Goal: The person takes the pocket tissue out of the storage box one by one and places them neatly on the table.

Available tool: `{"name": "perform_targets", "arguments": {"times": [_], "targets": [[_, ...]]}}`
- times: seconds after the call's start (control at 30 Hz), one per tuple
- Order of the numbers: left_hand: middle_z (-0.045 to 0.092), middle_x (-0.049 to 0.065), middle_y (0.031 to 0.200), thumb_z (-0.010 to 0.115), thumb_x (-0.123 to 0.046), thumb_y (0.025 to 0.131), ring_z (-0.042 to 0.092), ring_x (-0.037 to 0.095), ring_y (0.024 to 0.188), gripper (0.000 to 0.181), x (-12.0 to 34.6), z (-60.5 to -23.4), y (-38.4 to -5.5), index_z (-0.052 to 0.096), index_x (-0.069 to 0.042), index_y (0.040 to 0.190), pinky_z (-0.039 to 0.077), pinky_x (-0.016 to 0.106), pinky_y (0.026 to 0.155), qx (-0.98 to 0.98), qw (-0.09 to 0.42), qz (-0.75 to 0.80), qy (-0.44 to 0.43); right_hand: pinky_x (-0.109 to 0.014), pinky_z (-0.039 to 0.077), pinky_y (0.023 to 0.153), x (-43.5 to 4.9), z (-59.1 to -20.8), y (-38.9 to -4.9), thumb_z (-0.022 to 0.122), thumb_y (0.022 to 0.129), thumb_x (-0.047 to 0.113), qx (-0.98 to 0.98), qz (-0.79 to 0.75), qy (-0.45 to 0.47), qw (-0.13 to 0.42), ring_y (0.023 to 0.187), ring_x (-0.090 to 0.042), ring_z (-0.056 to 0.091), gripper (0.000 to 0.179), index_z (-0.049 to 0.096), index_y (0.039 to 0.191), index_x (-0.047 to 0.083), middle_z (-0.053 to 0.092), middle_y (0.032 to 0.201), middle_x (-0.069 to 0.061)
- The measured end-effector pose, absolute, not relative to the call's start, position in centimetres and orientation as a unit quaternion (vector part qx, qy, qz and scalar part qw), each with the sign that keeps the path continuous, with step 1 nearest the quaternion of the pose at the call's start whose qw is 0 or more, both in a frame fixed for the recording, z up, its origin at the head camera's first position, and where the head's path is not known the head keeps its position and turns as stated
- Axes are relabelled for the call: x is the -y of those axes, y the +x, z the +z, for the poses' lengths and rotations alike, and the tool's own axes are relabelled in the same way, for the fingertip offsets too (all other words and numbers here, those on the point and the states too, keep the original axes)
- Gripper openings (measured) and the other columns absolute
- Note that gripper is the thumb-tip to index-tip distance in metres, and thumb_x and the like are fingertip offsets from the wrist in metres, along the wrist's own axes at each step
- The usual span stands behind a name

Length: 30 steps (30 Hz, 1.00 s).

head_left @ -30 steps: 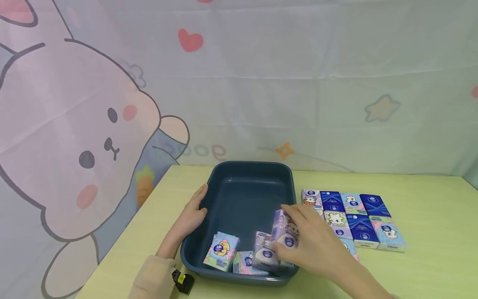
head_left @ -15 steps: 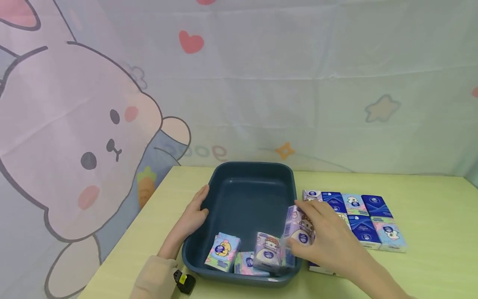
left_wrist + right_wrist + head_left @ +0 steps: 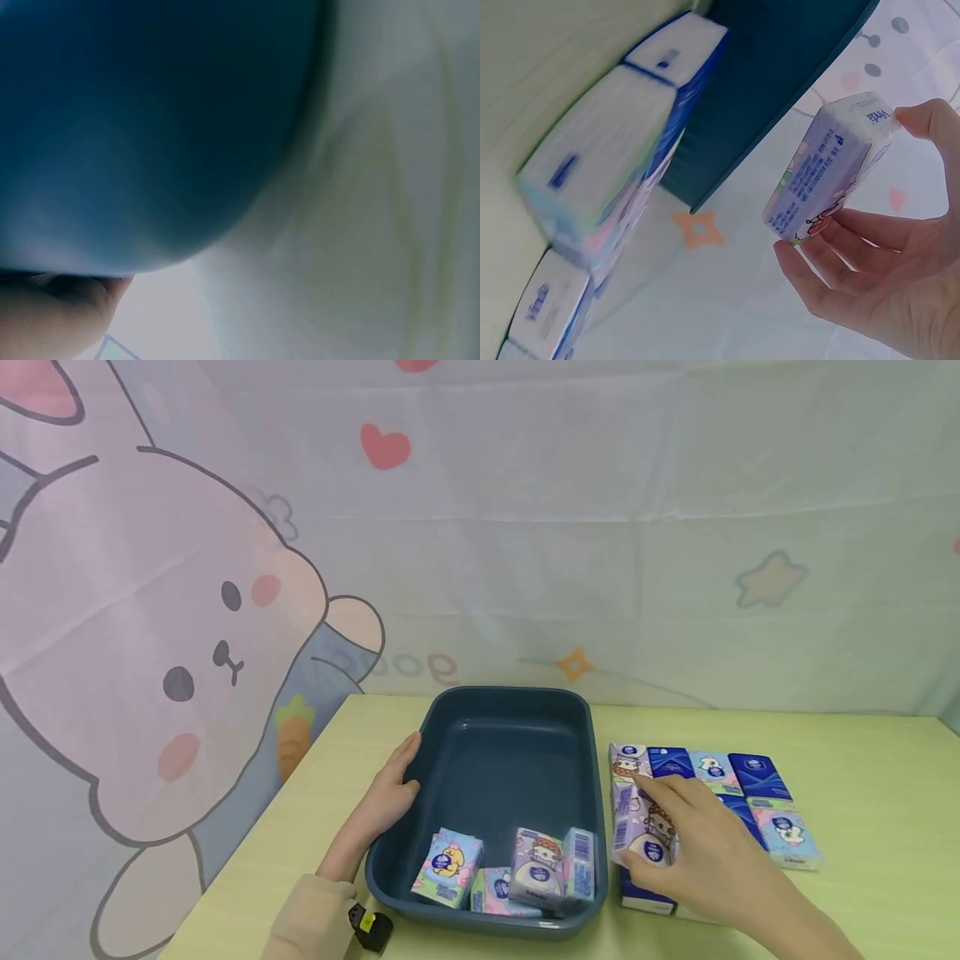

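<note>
My right hand [image 3: 693, 847] pinches a purple pocket tissue pack [image 3: 651, 835] between thumb and fingertips, over the block of packs right of the dark blue tray [image 3: 498, 768]. In the right wrist view the held tissue pack [image 3: 829, 165] shows its printed side, with the thumb at one end and fingertips at the other. My left hand [image 3: 386, 797] rests along the tray's left wall, fingers extended. At the tray's near end lie a yellow-puppy pack [image 3: 448, 864], a blue-pink pack [image 3: 498, 889], a purple pack [image 3: 536, 864] and one on its side [image 3: 580, 864].
Blue packs [image 3: 759, 775] and patterned packs [image 3: 786, 833] form rows on the light green table [image 3: 862, 793]. A small black object [image 3: 371, 928] sits by the tray's near-left corner. Behind the table hangs a printed cloth [image 3: 525, 552].
My right hand has carried the purple tissue pack rightward, from above the tray's near-right corner to over the packs outside. The left hand stays at the tray's wall.
</note>
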<state>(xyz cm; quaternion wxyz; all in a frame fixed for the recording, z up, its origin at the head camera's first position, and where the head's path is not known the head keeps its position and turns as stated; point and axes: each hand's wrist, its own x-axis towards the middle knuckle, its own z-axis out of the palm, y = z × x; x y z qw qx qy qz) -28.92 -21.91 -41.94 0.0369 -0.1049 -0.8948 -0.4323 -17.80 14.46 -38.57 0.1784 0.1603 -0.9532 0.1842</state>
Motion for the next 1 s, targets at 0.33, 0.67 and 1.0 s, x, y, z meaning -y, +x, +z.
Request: {"name": "perform_targets", "arguments": {"times": [0.33, 0.67, 1.0], "targets": [[0.009, 0.015, 0.163, 0.035, 0.007, 0.087, 0.005, 0.036, 0.150, 0.070, 21.9, -42.2, -29.0, 0.016, -0.002, 0.153, 0.009, 0.057, 0.119, 0.894, 0.040, -0.434, -0.102, -0.066, 0.043, 0.092, -17.7, -40.5, -18.0, 0.076, 0.068, 0.056, 0.963, 0.151, 0.152, 0.165, 0.119, -0.049, 0.051, 0.086, 0.055, 0.133, 0.004, 0.057, 0.131, -0.025], [0.009, 0.015, 0.163, 0.035, 0.007, 0.086, 0.005, 0.036, 0.150, 0.071, 21.9, -42.1, -29.0, 0.015, -0.003, 0.153, 0.010, 0.056, 0.119, 0.894, 0.037, -0.433, -0.107, -0.066, 0.046, 0.087, -20.1, -41.5, -18.5, 0.075, 0.067, 0.059, 0.970, 0.123, 0.164, 0.134, 0.115, -0.047, 0.054, 0.087, 0.056, 0.132, 0.005, 0.059, 0.126, -0.022], [0.009, 0.015, 0.163, 0.036, 0.006, 0.087, 0.005, 0.036, 0.150, 0.071, 22.0, -41.8, -28.8, 0.015, -0.003, 0.153, 0.009, 0.057, 0.119, 0.895, 0.038, -0.432, -0.103, -0.067, 0.045, 0.086, -21.9, -42.5, -18.7, 0.078, 0.066, 0.056, 0.967, 0.131, 0.182, 0.124, 0.116, -0.048, 0.053, 0.081, 0.058, 0.130, 0.010, 0.058, 0.127, -0.020]]}}
